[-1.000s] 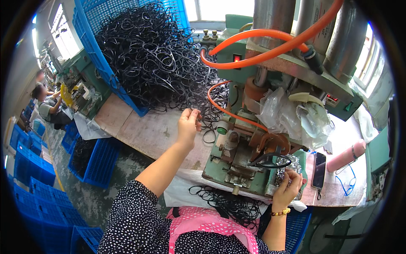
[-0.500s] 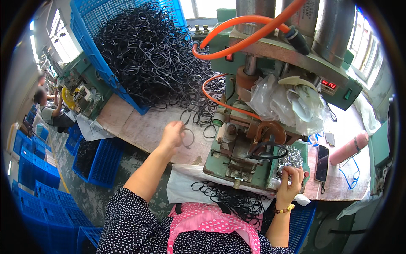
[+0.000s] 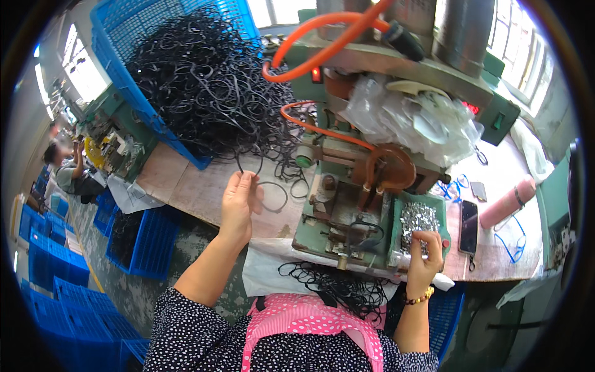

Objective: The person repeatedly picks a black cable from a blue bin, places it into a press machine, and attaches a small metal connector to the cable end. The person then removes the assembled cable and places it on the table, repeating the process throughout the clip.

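My left hand [image 3: 238, 201] is closed in a pinch above the table, left of the press machine [image 3: 338, 208]. Between thumb and fingers it grips a thin black cord loop [image 3: 260, 166] that stands up from the fingertips. Another black ring [image 3: 285, 201] shows just beside that hand; whether it is held too, I cannot tell. My right hand [image 3: 425, 255] is pinched at the near side of a green tray [image 3: 395, 223] of small silvery metal pieces [image 3: 418, 218]. What its fingertips hold is too small to make out. One more black loop [image 3: 367, 228] is at the machine's front fixture.
A blue crate [image 3: 180, 139] heaped with black loops [image 3: 204, 87] spills onto the table at the back left. More loops [image 3: 334, 285] lie on my lap. A phone [image 3: 469, 232], a pink bottle [image 3: 508, 203] and blue glasses [image 3: 515, 248] lie to the right. Orange hoses [image 3: 334, 135] cross the machine.
My left hand has turned upward, lifting the black loop higher. My right hand stays by the metal pieces, its fingers a little more drawn in. The whole view has shifted slightly.
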Demonstrator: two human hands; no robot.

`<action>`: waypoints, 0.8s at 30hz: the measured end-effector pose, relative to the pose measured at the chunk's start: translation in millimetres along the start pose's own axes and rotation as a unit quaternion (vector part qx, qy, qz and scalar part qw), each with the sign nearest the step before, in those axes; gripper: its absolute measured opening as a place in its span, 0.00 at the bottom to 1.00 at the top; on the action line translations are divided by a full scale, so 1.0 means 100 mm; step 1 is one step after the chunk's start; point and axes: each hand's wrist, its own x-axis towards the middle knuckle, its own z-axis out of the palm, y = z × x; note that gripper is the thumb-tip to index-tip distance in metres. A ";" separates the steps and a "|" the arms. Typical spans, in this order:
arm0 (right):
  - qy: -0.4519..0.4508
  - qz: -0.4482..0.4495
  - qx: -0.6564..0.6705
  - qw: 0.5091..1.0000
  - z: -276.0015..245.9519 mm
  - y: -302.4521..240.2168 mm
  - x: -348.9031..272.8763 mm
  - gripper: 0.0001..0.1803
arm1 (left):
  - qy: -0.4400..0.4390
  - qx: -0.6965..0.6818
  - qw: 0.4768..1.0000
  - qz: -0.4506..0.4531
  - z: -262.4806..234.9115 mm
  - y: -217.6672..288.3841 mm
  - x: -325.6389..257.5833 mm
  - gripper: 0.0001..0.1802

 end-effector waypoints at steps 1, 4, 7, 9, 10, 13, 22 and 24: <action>-0.002 0.030 0.047 0.998 0.02 -0.07 0.03 0.09 | -0.022 -0.011 0.999 0.022 0.12 0.09 -0.10 0.11; -0.002 0.065 0.152 0.986 0.15 -0.35 0.08 0.09 | -0.129 -0.035 0.987 0.089 0.43 0.36 -0.34 0.10; -0.031 0.002 0.157 0.987 0.36 -0.61 0.15 0.11 | -0.201 -0.057 0.969 0.136 0.70 0.49 -0.46 0.10; -0.047 0.038 0.209 0.976 0.52 -0.75 0.14 0.15 | -0.193 -0.031 0.968 0.160 0.84 0.49 -0.43 0.10; -0.051 0.068 0.246 0.966 0.60 -0.80 0.14 0.17 | -0.187 -0.025 0.967 0.172 0.88 0.49 -0.41 0.10; -0.080 0.085 0.302 0.946 0.71 -0.88 0.16 0.24 | -0.191 -0.021 0.959 0.206 0.93 0.47 -0.32 0.10; -0.110 0.106 0.356 0.922 0.70 -0.85 0.20 0.28 | -0.259 0.130 0.916 0.279 0.88 0.33 -0.61 0.10; -0.119 0.097 0.332 0.931 0.62 -0.80 0.21 0.27 | -0.310 0.158 0.894 0.283 0.92 0.27 -0.66 0.10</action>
